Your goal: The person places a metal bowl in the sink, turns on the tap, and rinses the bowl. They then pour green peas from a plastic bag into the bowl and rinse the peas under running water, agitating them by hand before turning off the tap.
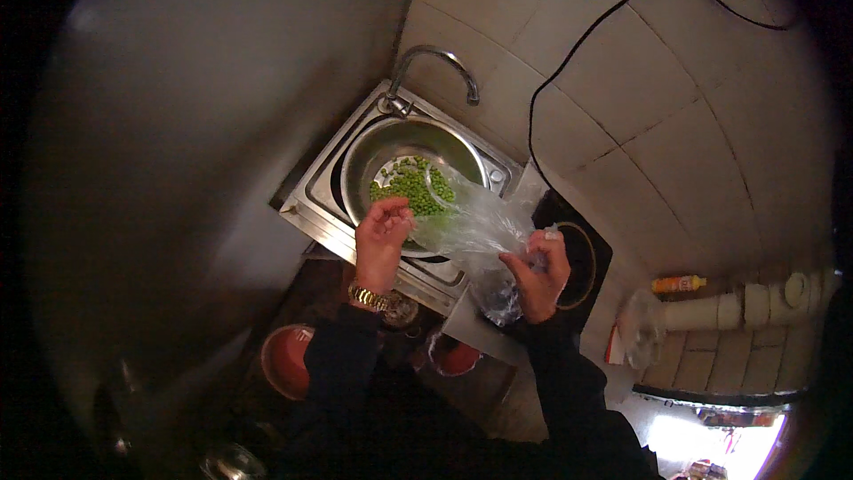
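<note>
A clear plastic bag [486, 220] stretches between my two hands, its mouth over a round stainless steel bowl [436, 130]. Green peas [413, 187] lie in the bottom of the bowl, and some show through the film of the bag. My left hand [383, 240], with a gold watch [368, 297] at the wrist, pinches the bag's edge over the bowl's near rim. To the right of the bowl, my right hand [543, 273] grips the bag's other end. The bowl sits in a steel sink [313, 197].
A curved chrome faucet [436, 50] rises behind the bowl. Right of the sink is a black cooktop [596, 253], with a black cable [573, 53] hanging down the tiled wall. A red basin [286, 360] stands low at the left. A yellow-orange bottle [676, 283] is farther right.
</note>
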The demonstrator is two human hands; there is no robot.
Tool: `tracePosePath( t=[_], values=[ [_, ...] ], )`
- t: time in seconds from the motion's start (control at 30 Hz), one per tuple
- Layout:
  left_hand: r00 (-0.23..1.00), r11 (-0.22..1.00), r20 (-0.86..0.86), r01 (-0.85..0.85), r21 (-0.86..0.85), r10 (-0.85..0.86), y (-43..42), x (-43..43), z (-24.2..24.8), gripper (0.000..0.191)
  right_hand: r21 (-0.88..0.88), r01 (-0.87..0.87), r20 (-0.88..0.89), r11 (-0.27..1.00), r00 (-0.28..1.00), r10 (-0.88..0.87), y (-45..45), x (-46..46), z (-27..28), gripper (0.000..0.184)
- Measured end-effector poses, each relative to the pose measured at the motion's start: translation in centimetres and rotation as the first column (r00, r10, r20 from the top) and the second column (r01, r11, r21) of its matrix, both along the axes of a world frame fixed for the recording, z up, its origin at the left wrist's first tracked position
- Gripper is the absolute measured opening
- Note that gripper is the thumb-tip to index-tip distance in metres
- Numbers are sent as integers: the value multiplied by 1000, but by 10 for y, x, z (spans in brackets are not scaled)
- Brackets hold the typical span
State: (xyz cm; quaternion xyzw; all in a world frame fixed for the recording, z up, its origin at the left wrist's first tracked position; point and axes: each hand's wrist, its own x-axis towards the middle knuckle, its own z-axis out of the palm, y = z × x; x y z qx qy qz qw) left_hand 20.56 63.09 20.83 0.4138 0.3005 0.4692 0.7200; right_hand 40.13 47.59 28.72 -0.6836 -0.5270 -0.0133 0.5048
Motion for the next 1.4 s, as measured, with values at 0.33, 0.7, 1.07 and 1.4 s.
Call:
tracePosePath(
  t=[0.33, 0.7, 1.07, 1.4],
  values=[
    [982, 990, -167, 104, 96, -87, -18, -34, 12, 67, 16, 29, 28, 999, 999, -30, 11, -23, 8, 47],
    [986, 996, 163, -10, -89, 24, -31, -102, 42, 73, -160, -413, -65, 896, 911, 408, -17, -96, 2, 43],
    [884, 857, -63, -464, -224, 463, -154, -194, 2, 41, -299, -447, -364, 843, 870, 332, -79, -110, -32, 74],
    [406, 767, -764, -616, 178, 503, -403, -269, -48, 23, -186, -557, -481, 810, 770, 420, -154, -98, -21, 46]
  ],
)
